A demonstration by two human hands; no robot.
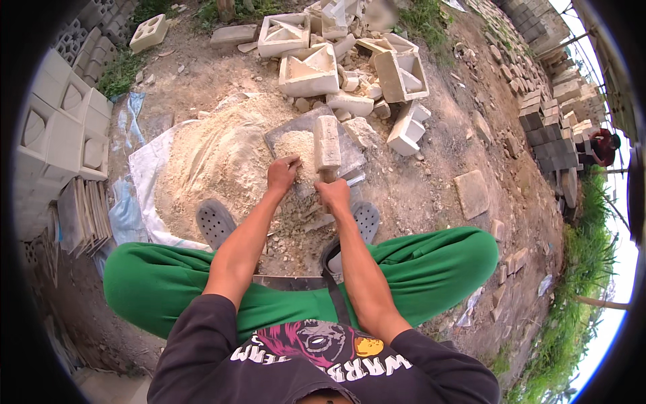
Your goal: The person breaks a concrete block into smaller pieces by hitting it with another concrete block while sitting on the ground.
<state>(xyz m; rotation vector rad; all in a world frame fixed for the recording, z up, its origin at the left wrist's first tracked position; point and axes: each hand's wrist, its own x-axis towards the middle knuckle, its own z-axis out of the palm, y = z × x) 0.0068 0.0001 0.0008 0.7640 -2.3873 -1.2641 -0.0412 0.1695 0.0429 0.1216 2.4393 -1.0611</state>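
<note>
My right hand is wrapped round the short handle of a dusty mallet, whose long blocky head points away from me over a flat grey slab. To its left, my left hand is closed, with fingers curled at the edge of a small heap of pale crushed material on the slab. Whatever those fingers hold, if anything, cannot be made out. A large mound of cream-coloured crumbs and powder lies left of the slab, on a white sheet.
Beyond the slab lie several broken cream blocks and chunks. Grey clogs are on my feet, either side of the work. Stacked pale blocks stand at left. Far right, a person in red is beside stacked grey blocks.
</note>
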